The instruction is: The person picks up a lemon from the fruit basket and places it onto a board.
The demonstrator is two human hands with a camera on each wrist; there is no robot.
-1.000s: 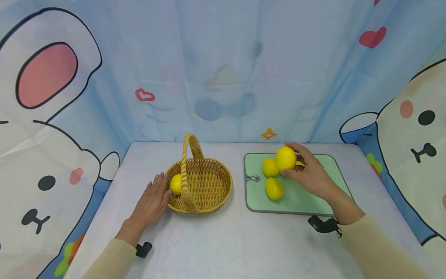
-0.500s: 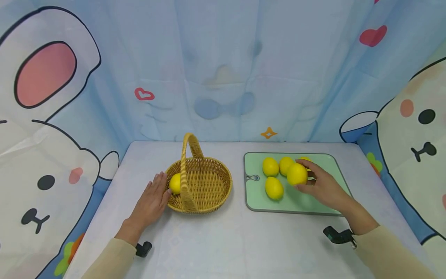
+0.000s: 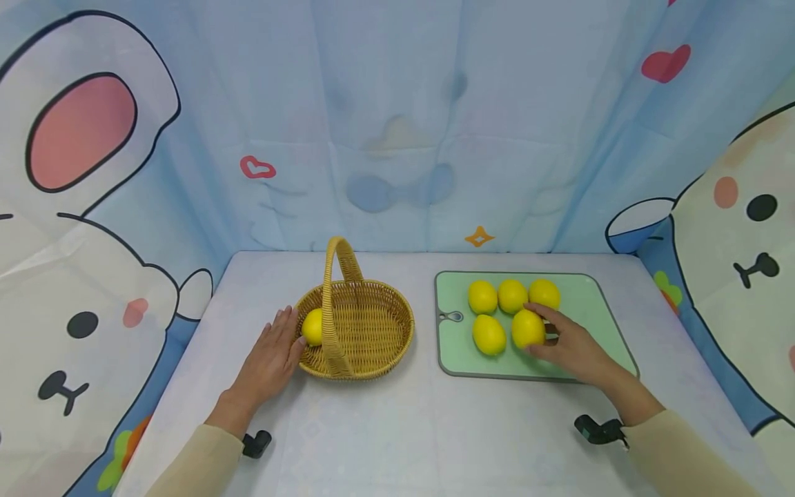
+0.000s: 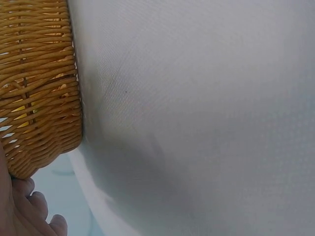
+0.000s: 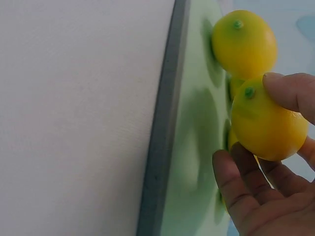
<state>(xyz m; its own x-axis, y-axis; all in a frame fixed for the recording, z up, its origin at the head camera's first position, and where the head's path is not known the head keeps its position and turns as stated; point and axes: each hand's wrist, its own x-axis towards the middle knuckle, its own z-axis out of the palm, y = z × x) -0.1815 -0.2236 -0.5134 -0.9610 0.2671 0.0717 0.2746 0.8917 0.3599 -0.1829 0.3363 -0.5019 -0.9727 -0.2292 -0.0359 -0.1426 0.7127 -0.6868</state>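
Note:
In the head view, my left hand [image 3: 267, 355] rests against the left side of a wicker basket [image 3: 379, 331], fingers straight and thumb at the rim. One yellow lemon [image 3: 313, 327] lies inside, left of the arched handle. My right hand [image 3: 574, 351] holds another lemon [image 3: 528, 329] between thumb and fingers, low over the green cutting board [image 3: 584, 310]. Several lemons [image 3: 489, 336] sit close by on that board. The right wrist view shows the held lemon [image 5: 268, 120] under the thumb, beside a neighbouring lemon [image 5: 244, 44]. Only part of my left hand [image 4: 29, 211] appears beside the basket weave.
A white cloth [image 3: 397, 428] covers the table. Between basket and board runs a strip of bare cloth. Behind the table hangs a blue printed curtain [image 3: 397, 103]. The board's grey edge [image 5: 160, 132] faces the front.
My right hand first moved right and toward the front with its lemon, then lowered it beside the front lemon. A back-row lemon it had covered now shows fully. My left hand stayed at the basket.

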